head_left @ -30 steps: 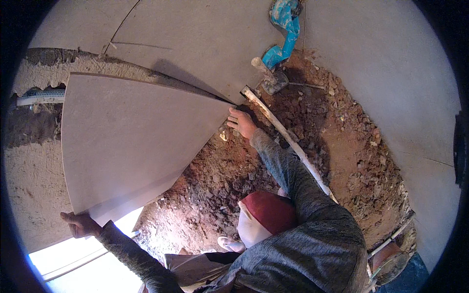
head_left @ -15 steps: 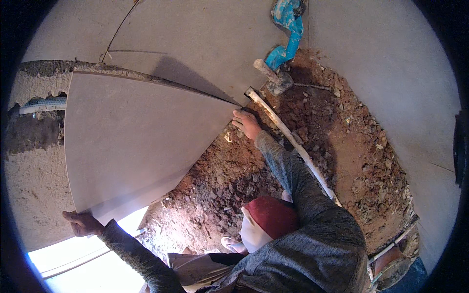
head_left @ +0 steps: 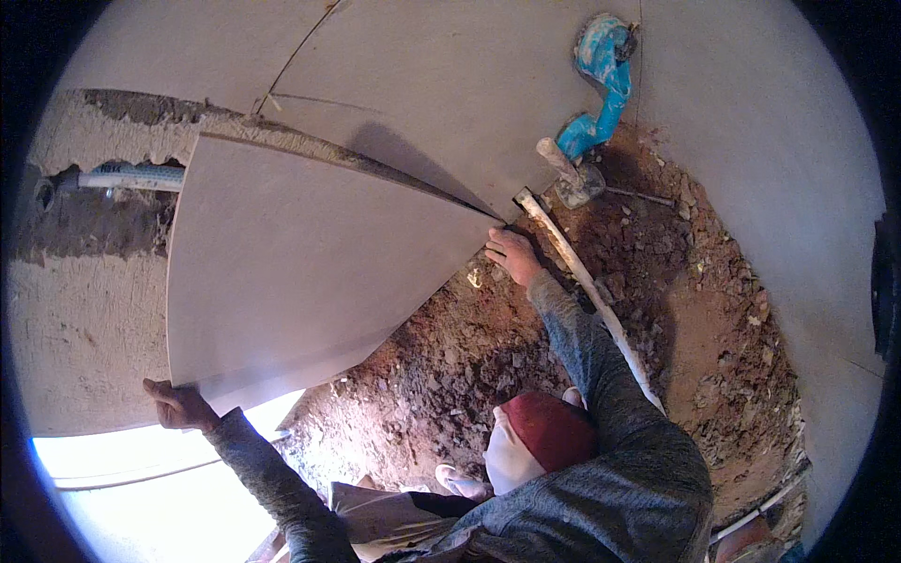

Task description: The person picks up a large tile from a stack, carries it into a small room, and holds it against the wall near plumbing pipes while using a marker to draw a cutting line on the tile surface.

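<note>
A large beige-grey tile (head_left: 310, 263) is held between my two hands, tilted over rough ground. My left hand (head_left: 178, 405) is closed round its near left corner. At the far right corner, my right hand (head_left: 511, 253) has its fingers bent over the edge, close to the end of a long pale stick (head_left: 591, 291). The tile's far edge runs beside a laid tile (head_left: 450, 75), with a narrow dark gap between them. Both sleeves are grey, and the underside of the tile is hidden.
On the far tiles lies a blue suction lifter (head_left: 601, 84), beside a dirty tool (head_left: 580, 186) with a short handle. Loose reddish soil (head_left: 450, 347) covers the middle. A pale ridged pipe (head_left: 131, 178) lies in a dark groove at left. More laid tile (head_left: 779, 141) borders the right.
The whole scene has shifted right in the picture, mostly from a turn of my head. Both hands keep their places on the tile, which shows little movement of its own.
</note>
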The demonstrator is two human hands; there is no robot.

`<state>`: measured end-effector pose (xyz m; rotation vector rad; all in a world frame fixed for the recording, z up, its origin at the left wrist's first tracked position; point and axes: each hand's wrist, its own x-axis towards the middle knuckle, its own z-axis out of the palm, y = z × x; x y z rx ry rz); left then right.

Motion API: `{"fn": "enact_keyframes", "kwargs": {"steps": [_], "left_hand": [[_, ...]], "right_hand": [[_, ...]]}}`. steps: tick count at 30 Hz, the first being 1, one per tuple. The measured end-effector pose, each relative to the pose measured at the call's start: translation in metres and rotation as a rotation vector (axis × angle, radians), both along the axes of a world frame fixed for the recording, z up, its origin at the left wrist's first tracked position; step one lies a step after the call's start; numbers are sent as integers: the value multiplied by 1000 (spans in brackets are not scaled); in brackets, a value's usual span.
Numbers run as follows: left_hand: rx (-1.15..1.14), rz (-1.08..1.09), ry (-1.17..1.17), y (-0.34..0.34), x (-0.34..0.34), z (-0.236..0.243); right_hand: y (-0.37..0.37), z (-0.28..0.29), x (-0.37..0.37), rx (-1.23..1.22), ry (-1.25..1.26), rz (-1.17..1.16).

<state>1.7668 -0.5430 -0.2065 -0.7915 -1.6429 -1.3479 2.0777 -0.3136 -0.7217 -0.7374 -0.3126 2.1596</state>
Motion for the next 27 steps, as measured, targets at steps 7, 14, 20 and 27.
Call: {"fn": "enact_keyframes", "kwargs": {"steps": [7, 14, 20, 27], "left_hand": [[-14, 56, -32, 6, 8, 1], [-32, -23, -62, -6, -12, 1], [-77, 57, -21, -7, -15, 4], [4, -126, -66, 1, -16, 1]], "right_hand": [[5, -5, 2, 7, -73, 41], [11, -10, 0, 39, -44, 80], [12, -14, -2, 38, -78, 84], [13, -49, 3, 439, -228, 85]]}}
